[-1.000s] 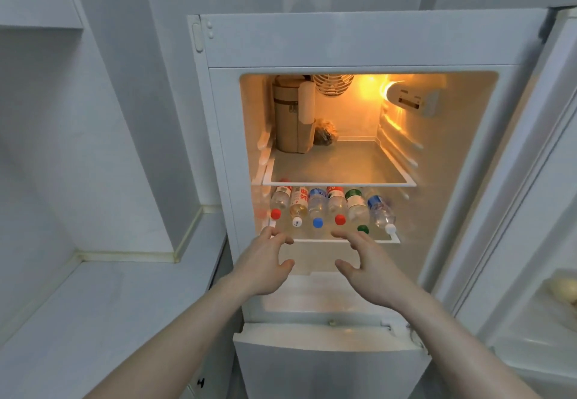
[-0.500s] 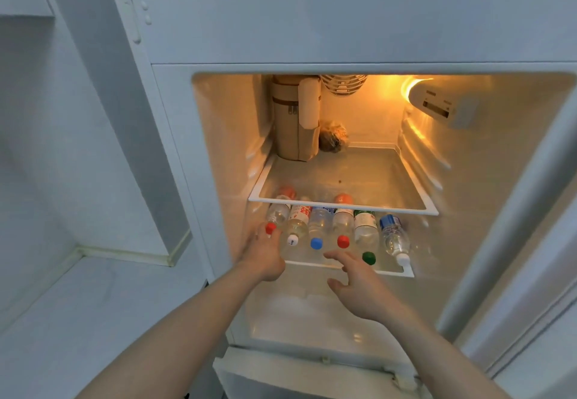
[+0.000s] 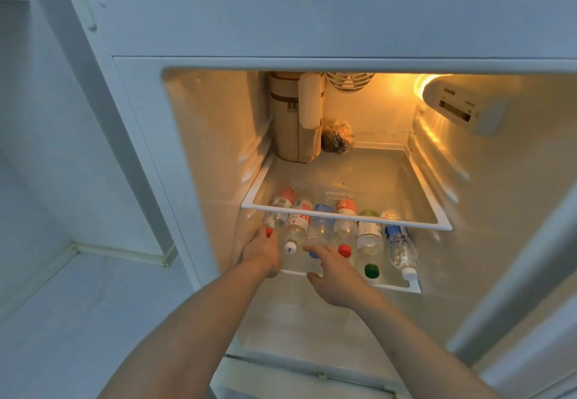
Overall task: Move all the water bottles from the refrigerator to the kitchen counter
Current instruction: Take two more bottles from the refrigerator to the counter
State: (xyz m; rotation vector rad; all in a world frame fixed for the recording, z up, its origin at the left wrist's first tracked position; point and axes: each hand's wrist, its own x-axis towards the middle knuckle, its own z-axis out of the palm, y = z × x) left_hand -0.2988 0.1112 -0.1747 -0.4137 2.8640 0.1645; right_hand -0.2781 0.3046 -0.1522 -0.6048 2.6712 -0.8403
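Observation:
Several clear water bottles lie side by side on the lower glass shelf [image 3: 396,287] of the open refrigerator, caps toward me. My left hand [image 3: 262,250] grips the neck end of the leftmost bottle [image 3: 276,219], its red cap showing between thumb and fingers. My right hand [image 3: 332,272] reaches in with fingers stretched out, its fingertips over the blue cap of the third bottle [image 3: 320,228]. Between the two lies a white-capped bottle [image 3: 296,231]. Further right lie a red-capped bottle [image 3: 345,233], a green-capped bottle [image 3: 370,242] and another white-capped bottle [image 3: 401,250].
The upper shelf [image 3: 343,216] overhangs the bottles' far ends and carries a tan zipped bag [image 3: 293,130] and a dark wrapped bundle [image 3: 337,139]. A white kitchen counter [image 3: 78,305] runs along the left of the fridge. The open fridge door [image 3: 530,273] stands at the right.
I have moved closer to the fridge. Both hands went forward onto the lower shelf: the left closed round the leftmost bottle's neck, the right reached the blue cap.

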